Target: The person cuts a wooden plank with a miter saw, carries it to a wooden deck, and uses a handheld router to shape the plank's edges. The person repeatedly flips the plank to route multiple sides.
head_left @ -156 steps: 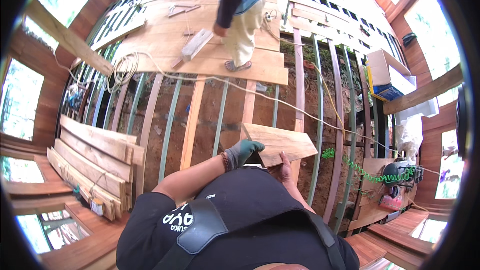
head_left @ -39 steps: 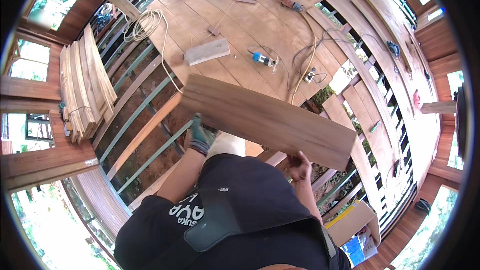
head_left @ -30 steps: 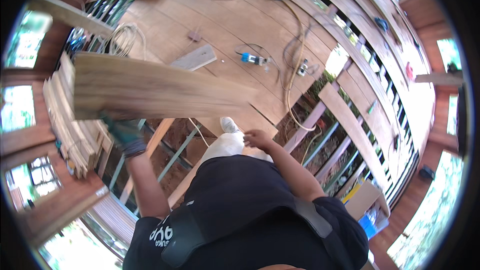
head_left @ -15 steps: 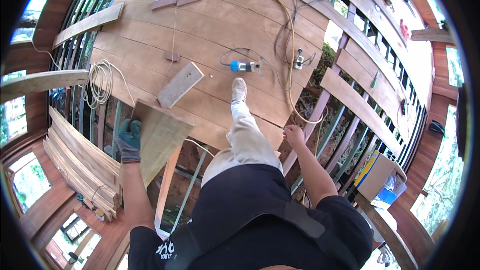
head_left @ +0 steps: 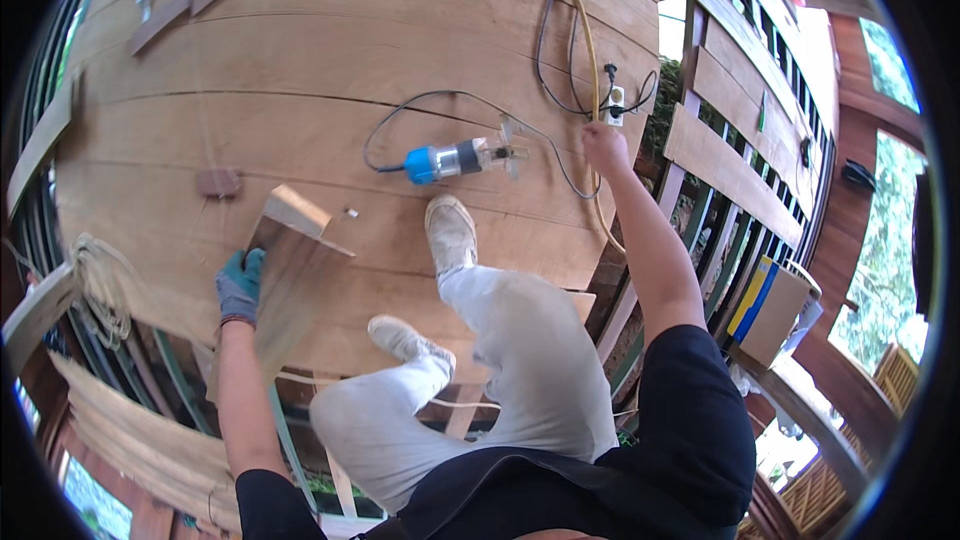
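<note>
My left hand (head_left: 240, 285), in a grey-green work glove, grips the edge of a flat wooden board (head_left: 300, 285), tilted and blurred by motion. Its far end overlaps a thicker plank offcut (head_left: 302, 210) lying on the deck boards. My bare right hand (head_left: 606, 147) is closed and reaches out to the right over a yellow hose (head_left: 597, 90); whether the fingers hold the hose cannot be made out. Between my hands a blue and black trim router (head_left: 450, 161) with a clear base lies on its side, its cord looping behind it.
A white power strip (head_left: 616, 105) with plugs is beyond my right hand. Open joists show at the deck's right and near edges. A coil of pale rope (head_left: 100, 285) and stacked planks (head_left: 140, 430) are at left. Small brown wood blocks (head_left: 218, 183) lie ahead; a cardboard box (head_left: 775, 315) stands right.
I have crouched lower and closer to the deck, with both knees bent. My left hand still has the board, now lower by the offcut. My right arm has stretched forward to the yellow hose.
</note>
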Demonstrator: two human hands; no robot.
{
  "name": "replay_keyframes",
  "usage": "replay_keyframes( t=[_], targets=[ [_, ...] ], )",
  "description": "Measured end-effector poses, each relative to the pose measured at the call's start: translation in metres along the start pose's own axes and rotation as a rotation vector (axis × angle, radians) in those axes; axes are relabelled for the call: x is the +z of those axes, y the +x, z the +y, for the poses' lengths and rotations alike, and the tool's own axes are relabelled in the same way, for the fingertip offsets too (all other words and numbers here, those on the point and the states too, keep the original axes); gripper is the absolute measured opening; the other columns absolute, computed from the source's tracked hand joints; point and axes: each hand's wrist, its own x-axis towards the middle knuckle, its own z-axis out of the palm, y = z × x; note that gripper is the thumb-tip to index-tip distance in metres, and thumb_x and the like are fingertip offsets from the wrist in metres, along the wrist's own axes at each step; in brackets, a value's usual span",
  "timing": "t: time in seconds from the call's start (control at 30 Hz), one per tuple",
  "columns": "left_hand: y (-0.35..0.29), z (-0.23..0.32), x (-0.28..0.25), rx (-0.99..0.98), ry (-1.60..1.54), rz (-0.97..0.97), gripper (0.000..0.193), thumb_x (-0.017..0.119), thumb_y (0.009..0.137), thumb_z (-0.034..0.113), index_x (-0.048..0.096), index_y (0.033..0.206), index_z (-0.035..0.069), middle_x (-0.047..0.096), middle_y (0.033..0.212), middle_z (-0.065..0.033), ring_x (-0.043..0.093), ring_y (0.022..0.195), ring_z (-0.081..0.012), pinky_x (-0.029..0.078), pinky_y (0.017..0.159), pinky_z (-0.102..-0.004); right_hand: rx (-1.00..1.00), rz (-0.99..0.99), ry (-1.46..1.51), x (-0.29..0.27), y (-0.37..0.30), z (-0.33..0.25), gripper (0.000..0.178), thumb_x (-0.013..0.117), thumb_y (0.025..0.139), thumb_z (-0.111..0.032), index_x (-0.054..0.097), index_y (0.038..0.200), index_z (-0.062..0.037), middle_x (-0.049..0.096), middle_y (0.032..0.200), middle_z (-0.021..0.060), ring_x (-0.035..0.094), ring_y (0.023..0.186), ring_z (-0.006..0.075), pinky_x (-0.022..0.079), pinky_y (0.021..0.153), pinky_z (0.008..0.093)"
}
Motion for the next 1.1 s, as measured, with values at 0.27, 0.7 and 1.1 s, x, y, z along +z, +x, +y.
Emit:
replay_keyframes(
  t=[0.27,0.7,1.1],
  targets=[
    [0.083,-0.045,0.087,0.041,0.140,0.043,0.054,0.057,0.101,0.051,0.070,0.097,-0.002,0.070,0.089,-0.0272,0.066,0.083,-0.0479,0.052,0.073,-0.0500,0.158,0.318,-0.147,0.048,0.103,0.092,0.031,0.060,0.091,-0.023,0.073,0.117,-0.0121,0.072,0.108,0.0225,0.067,0.107,0.0421,0.052,0.096,0.0494],
    [0.094,-0.053,0.120,0.355,0.387,0.337,0.056,0.052,0.105,0.040,0.050,0.145,0.001,0.053,0.145,-0.0225,0.050,0.133,-0.0424,0.036,0.115,-0.0496,0.160,0.190,-0.428,0.054,0.149,0.065,0.057,0.057,0.090,-0.018,0.048,0.147,-0.0179,0.066,0.126,0.0216,0.064,0.115,0.0419,0.053,0.097,0.0496],
    [0.096,-0.056,0.116,0.198,0.268,0.096,0.058,0.044,0.106,0.044,0.051,0.143,0.000,0.056,0.140,-0.0248,0.052,0.128,-0.0441,0.040,0.110,-0.0506,0.205,0.402,-0.214,0.038,0.168,0.096,0.033,0.067,0.083,-0.031,0.075,0.099,-0.0042,0.070,0.111,0.0197,0.064,0.111,0.0365,0.050,0.100,0.0452]
  ],
)
